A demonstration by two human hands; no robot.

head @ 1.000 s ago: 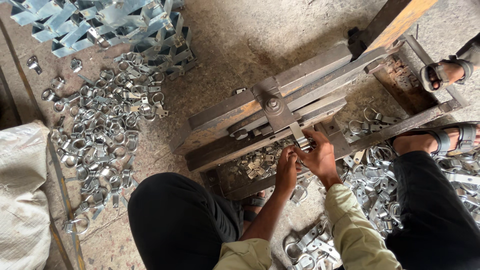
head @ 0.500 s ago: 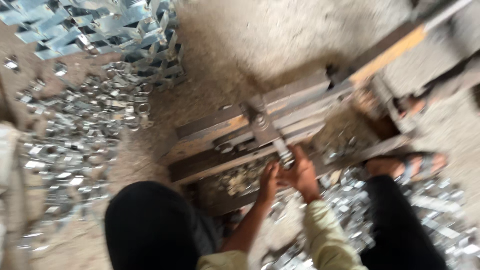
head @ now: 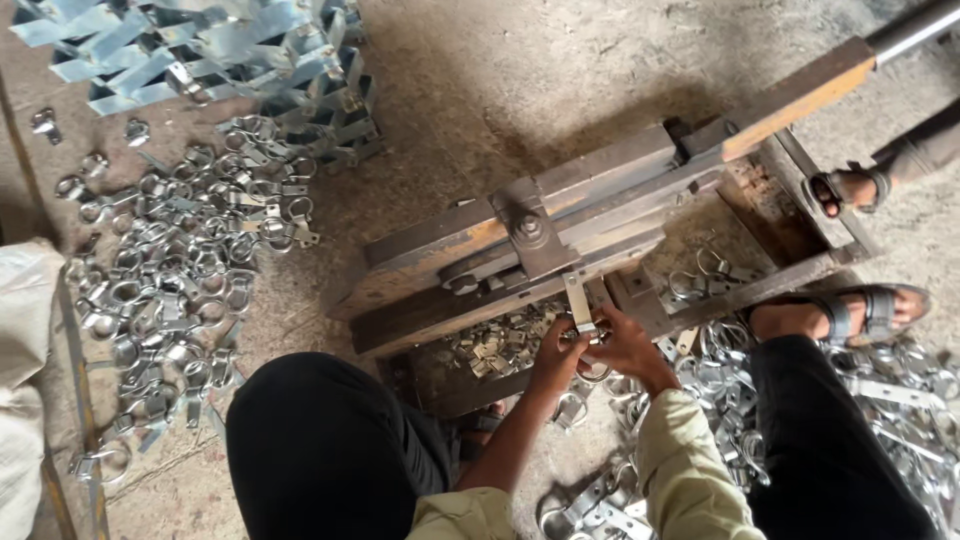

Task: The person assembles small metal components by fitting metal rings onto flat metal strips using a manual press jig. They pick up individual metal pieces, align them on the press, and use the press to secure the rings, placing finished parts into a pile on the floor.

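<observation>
At my far left a pale sack [head: 25, 330] lies against the edge of the floor. Beside it, a wide scatter of finished metal ring clamps [head: 170, 290] covers the concrete, and above them sits a stack of folded metal strips [head: 210, 50]. My left knee [head: 320, 450], in dark cloth, rises in the foreground.

In the middle stands the rusty hand press [head: 560, 240], its long lever [head: 800, 90] running up to the right. A small heap of little metal pieces [head: 495, 345] lies under its frame.

My left hand [head: 558, 352] and my right hand [head: 625, 348] meet just below the press, close together, both pinching a shiny clamp piece [head: 585, 325] whose straight strip stands up into the press tooling. My fingers curl around its looped end; I cannot tell exactly how each finger grips.

To the right, more clamps [head: 720, 400] lie piled around my right leg, and my sandalled foot [head: 860, 312] rests beside the frame. Farther up, another sandalled foot [head: 850, 188] sits by the press's open tray [head: 790, 200].
</observation>
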